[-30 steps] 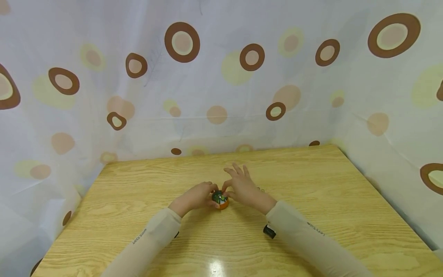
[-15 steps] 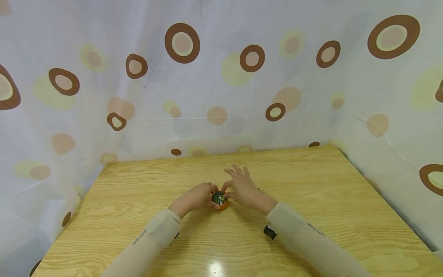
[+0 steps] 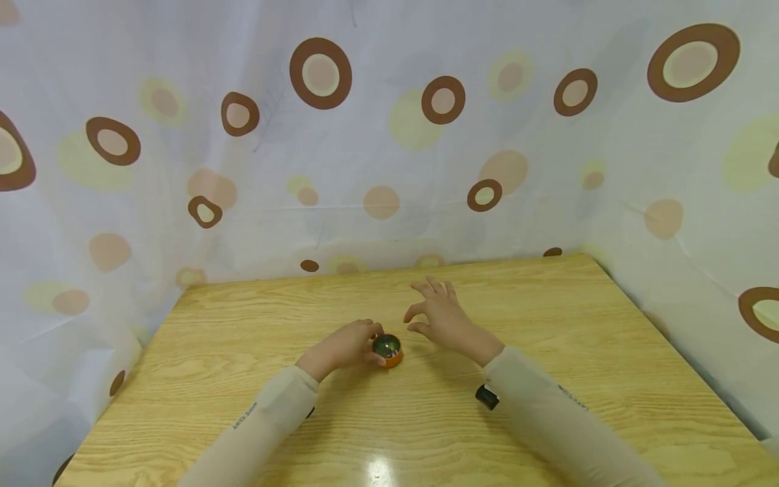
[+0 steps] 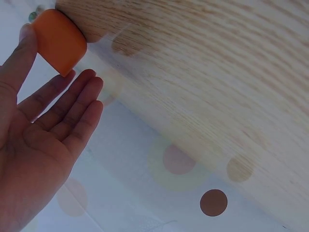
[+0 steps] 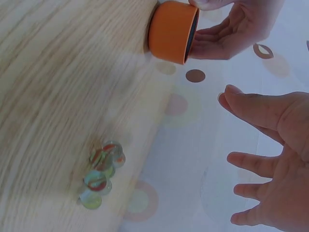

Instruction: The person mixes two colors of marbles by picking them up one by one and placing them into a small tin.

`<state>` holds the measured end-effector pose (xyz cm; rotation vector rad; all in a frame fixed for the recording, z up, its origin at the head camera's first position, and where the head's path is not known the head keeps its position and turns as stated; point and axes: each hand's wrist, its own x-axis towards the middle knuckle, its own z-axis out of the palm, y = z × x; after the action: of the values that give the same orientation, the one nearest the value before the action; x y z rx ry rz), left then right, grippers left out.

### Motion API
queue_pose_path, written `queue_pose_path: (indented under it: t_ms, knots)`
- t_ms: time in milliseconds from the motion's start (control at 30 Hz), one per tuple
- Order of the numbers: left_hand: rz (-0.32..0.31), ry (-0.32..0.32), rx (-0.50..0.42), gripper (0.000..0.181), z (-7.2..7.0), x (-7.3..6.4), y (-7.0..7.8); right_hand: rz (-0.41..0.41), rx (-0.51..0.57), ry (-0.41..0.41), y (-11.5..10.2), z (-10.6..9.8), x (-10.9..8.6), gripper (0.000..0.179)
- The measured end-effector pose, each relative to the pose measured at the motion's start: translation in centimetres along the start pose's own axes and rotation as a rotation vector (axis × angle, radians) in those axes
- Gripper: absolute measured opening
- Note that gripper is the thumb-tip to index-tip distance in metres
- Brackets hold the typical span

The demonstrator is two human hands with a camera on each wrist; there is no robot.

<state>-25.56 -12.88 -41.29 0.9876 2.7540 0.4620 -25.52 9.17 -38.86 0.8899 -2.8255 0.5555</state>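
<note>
A small orange cup with a dark, glossy inside stands upright on the table. My left hand holds it at its left side, thumb at the near side and fingers at the far side. In the left wrist view the thumb lies against the orange wall. My right hand hovers to the right of the cup, apart from it, fingers spread and nothing visible in them. Several clear glass marbles with coloured swirls lie clustered on the table in the right wrist view; in the head view the right hand hides them.
The wood-grain table runs back to a white curtain printed with brown and yellow rounds. A small black device shows under the right forearm.
My right hand has left the cup's rim and moved right and slightly back, its thumb and forefinger now further apart. The left hand and the cup have stayed put.
</note>
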Motion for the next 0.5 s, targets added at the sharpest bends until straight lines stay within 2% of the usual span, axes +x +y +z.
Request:
queue_pose_path:
  t_ms: [500]
  knots:
    - [-0.003, 0.005, -0.006, 0.045, 0.0, 0.1, 0.0, 0.054, 0.002, 0.019, 2.5, -0.9, -0.6, 0.011]
